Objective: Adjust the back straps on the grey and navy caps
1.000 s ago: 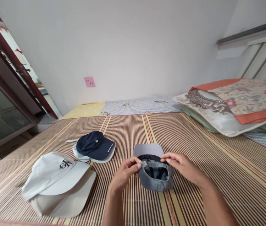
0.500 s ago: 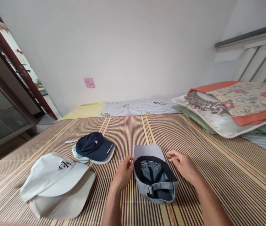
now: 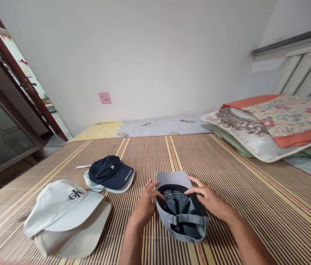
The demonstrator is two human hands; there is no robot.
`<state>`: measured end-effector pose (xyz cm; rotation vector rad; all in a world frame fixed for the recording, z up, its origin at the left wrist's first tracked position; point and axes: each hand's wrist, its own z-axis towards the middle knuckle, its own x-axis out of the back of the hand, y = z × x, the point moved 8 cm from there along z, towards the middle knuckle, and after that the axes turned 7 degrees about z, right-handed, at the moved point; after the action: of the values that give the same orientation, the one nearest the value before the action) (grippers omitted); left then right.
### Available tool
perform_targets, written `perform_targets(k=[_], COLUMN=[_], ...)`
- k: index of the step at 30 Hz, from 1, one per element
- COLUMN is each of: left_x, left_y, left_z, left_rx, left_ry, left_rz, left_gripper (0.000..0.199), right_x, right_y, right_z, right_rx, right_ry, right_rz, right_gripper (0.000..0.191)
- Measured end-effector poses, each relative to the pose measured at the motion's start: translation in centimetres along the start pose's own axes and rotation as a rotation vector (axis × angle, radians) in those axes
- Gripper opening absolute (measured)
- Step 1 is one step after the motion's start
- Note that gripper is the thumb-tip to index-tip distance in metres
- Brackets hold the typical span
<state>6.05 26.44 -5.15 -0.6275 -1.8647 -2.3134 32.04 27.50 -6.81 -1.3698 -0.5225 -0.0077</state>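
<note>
While the grey cap (image 3: 181,213) lies upside down on the striped mat (image 3: 227,162), right of the navy cap (image 3: 110,173), both hands work its open inside: left hand (image 3: 144,206) fingers spread at the rim, right hand (image 3: 210,198) fingertips pressing the sweatband, leaving the handling unfinished.

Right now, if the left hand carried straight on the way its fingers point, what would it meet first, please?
The left hand points up and right, its fingertips at the rim of the upturned grey cap. It would probably slide onto that cap's brim first, though depth is hard to judge.
</note>
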Motion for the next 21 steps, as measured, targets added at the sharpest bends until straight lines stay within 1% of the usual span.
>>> perform_targets(k=[2, 3, 6, 8, 10, 11, 13, 15, 17, 19, 21], left_x=[0.3, 0.3, 0.3, 0.7, 1.1, 1.2, 0.9, 0.2, -1.2, -2.7, -3.9], left_y=[0.7, 1.1, 2.4, 3.2, 3.6, 3.5, 2.7, 0.9, -1.3, -3.2, -4.3], left_z=[-0.1, -0.1, -0.4, -0.5, -0.6, -0.6, -0.4, -0.1, 0.3, 0.6, 0.9], left_rx=[0.014, 0.027, 0.065, 0.055, 0.026, 0.028, 0.070, 0.165, 0.299, 0.424, 0.490], left_ry=[-0.010, -0.030, -0.078, -0.046, 0.010, 0.033, 0.072, 0.115, 0.144, 0.141, 0.122], left_rz=[-0.086, -0.129, -0.313, -0.475, -0.591, -0.643, -0.766, -0.938, -1.087, -1.167, -1.192], left_gripper=[0.013, 0.011, 0.024, 0.031, 0.037, 0.039, 0.035, 0.024, 0.013, 0.005, 0.008], right_x=[0.3, 0.5, 0.7, 1.0, 1.5, 1.7, 1.6, 1.0, 0.2, -0.5, -1.1], right_y=[-0.4, -0.8, -3.1, -4.9, -6.2, -6.5, -5.9, -4.3, -2.2, -0.3, 1.2], right_z=[0.1, 0.0, -0.7, -1.4, -1.9, -2.0, -2.0, -1.6, -0.9, -0.2, 0.4], right_rx=[0.016, 0.026, 0.020, 0.010, 0.005, -0.003, -0.047, -0.103, -0.136, -0.148, -0.146], right_ry=[-0.001, -0.001, -0.038, -0.052, -0.003, 0.029, 0.067, 0.106, 0.156, 0.202, 0.234], right_rz=[0.062, 0.115, 0.292, 0.359, 0.403, 0.429, 0.522, 0.684, 0.828, 0.887, 0.916], right_gripper=[0.026, 0.030, 0.039, 0.037, 0.036, 0.037, 0.038, 0.042, 0.042, 0.038, 0.033])
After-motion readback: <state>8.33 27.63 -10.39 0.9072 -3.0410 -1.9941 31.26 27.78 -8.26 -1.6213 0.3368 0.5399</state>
